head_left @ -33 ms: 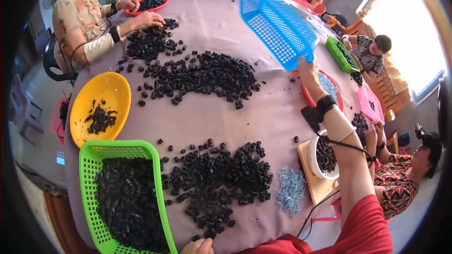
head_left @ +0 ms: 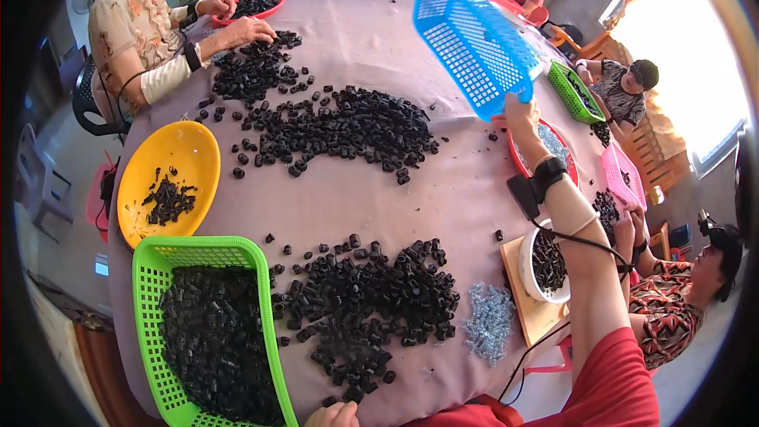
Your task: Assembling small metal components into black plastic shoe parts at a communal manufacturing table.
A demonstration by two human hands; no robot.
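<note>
As the blue basket (head_left: 474, 39) hangs tilted, the green basket (head_left: 266, 312) stands loaded

Where the table (head_left: 356, 205) begins at left, a yellow dish (head_left: 186, 146) holds small dark scraps (head_left: 170, 204); just nearer stands the green basket, filled with black pieces (head_left: 213, 340). At the lower edge, partly out of frame, rests the left hand (head_left: 334, 413), its visible fingers bent and close together; whether they pinch anything cannot be told. Beyond it lie a far heap (head_left: 340, 130) and a near heap (head_left: 379, 292) of like pieces. Right of centre, the blue basket is held slanted above the table; pale bits (head_left: 490, 320) lie beside the near heap. The right hand (head_left: 520, 119) has its fingers closed on the blue basket's near end. Farther right, a white bowl (head_left: 527, 269) stands on a board (head_left: 538, 320). The step in hand appears to be a one-handed carry of the blue basket; the next move would seem to call for a firm grip and a path clear of both heaps.
</note>
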